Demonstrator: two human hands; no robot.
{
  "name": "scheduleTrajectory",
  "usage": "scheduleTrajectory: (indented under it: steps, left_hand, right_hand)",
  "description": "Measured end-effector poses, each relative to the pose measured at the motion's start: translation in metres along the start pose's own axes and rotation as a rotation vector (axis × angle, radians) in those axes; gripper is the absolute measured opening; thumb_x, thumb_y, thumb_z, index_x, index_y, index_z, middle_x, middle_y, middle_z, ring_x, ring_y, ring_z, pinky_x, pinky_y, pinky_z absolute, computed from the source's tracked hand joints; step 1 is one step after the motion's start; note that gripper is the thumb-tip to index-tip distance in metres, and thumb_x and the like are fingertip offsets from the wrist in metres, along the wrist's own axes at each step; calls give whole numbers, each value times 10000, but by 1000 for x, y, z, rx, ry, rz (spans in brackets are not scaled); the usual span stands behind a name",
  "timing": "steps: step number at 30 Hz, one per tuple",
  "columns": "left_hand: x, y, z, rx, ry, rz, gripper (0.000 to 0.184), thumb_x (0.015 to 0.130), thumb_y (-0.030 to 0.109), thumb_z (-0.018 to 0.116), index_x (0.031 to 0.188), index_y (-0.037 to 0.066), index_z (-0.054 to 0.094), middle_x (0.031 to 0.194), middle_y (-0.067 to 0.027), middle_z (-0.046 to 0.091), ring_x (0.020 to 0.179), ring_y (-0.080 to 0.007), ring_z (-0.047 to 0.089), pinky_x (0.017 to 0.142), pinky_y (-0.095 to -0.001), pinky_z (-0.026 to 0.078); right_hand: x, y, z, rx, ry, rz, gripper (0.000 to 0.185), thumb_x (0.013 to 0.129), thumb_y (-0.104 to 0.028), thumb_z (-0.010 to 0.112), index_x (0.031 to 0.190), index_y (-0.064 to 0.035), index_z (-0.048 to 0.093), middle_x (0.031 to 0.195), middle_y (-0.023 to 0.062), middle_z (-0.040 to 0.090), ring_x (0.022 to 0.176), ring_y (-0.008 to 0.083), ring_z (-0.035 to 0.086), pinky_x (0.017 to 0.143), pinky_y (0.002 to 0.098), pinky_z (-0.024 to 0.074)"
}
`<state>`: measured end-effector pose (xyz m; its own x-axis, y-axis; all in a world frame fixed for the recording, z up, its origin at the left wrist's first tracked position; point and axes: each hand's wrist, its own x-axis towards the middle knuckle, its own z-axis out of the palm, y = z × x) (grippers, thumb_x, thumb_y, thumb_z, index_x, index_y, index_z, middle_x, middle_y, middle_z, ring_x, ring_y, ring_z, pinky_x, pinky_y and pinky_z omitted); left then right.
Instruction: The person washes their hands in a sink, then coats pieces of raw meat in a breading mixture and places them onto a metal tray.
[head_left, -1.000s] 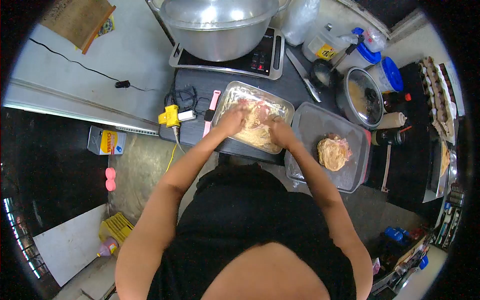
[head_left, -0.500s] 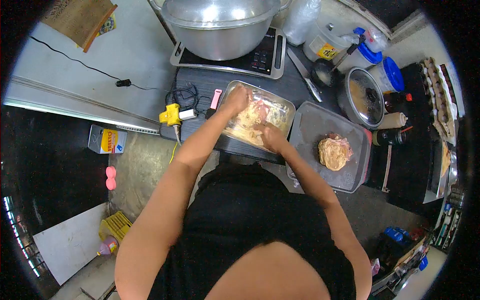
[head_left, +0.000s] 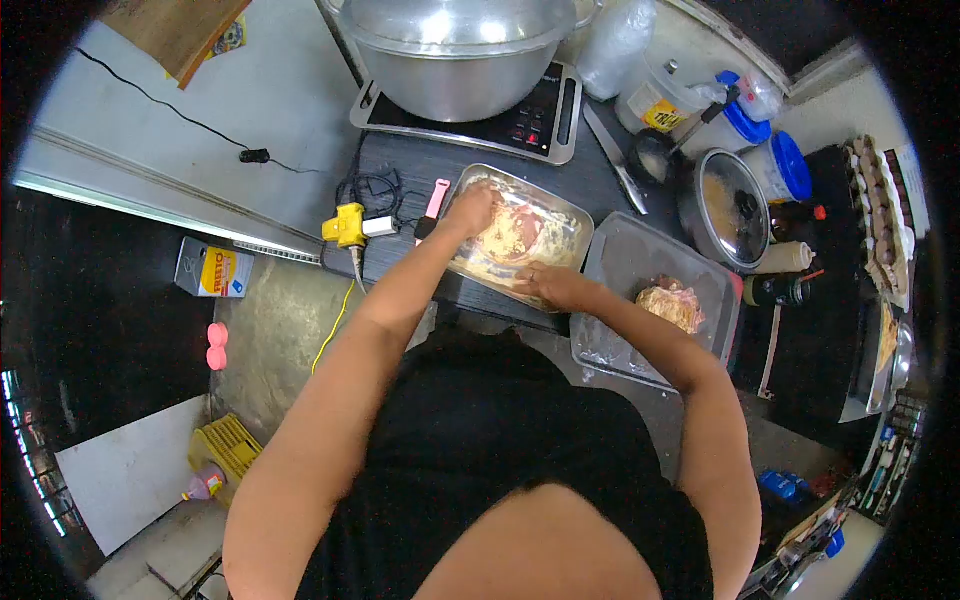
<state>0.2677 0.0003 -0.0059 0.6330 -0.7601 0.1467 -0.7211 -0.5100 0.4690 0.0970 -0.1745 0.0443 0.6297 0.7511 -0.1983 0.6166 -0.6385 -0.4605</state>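
A rectangular metal tray on the dark counter holds pale, floury coating with a flat piece of raw meat lying in it, partly covered. My left hand is inside the tray's left side, its fingers curled down into the coating beside the meat. Whatever those fingers may hold is hidden. Along the tray's near side, my right hand has its fingers stretched out over the coating, close to the meat's lower edge. To the right, a grey plastic tray bears a coated piece of meat, partly behind my right forearm.
A large lidded pot stands on an induction cooker at the back. Nearby lie a knife and a ladle. A glass-lidded bowl is at right. A yellow plug adapter and a pink-strapped watch lie left.
My right hand has shifted slightly right and down, its forearm now crossing over the coated meat in the grey tray. My left hand stays in the metal tray. The view has shifted a little.
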Motion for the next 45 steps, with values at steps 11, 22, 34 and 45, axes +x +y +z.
scheduleTrajectory:
  steps: [11, 22, 34, 45]
  left_hand:
    - [0, 12, -10, -138, -131, -210, 348, 735, 17, 513, 1062, 70, 619, 1228, -221, 483, 1178, -326, 433, 1000, -366, 347]
    - [-21, 56, -18, -293, 23, -98, 395, 762, 61, 515, 1155, 24, 531, 1245, -191, 477, 1169, -326, 437, 1001, -395, 326]
    - [-58, 43, -48, -1, -351, 178, 357, 813, 149, 512, 1154, 46, 532, 1276, -201, 435, 1179, -343, 420, 997, -398, 336]
    - [-36, 27, -23, -211, 13, -213, 438, 736, -5, 483, 1172, 22, 510, 1214, -263, 468, 1174, -371, 414, 1011, -383, 327]
  right_hand:
    - [7, 22, 7, 305, 563, 648, 254, 675, -95, 578, 905, -9, 643, 794, 183, 621, 749, 311, 612, 686, 368, 480]
    - [34, 14, -63, 331, 770, 737, 259, 747, -35, 500, 952, -14, 655, 802, 226, 628, 719, 313, 628, 668, 358, 484]
    - [3, 12, 25, -294, 281, 642, 182, 756, -29, 478, 907, -1, 576, 1038, 246, 538, 911, 391, 538, 815, 414, 436]
    - [6, -25, 18, 52, 342, 429, 262, 718, -3, 519, 971, -32, 578, 1059, 181, 482, 1023, 343, 482, 856, 409, 427]
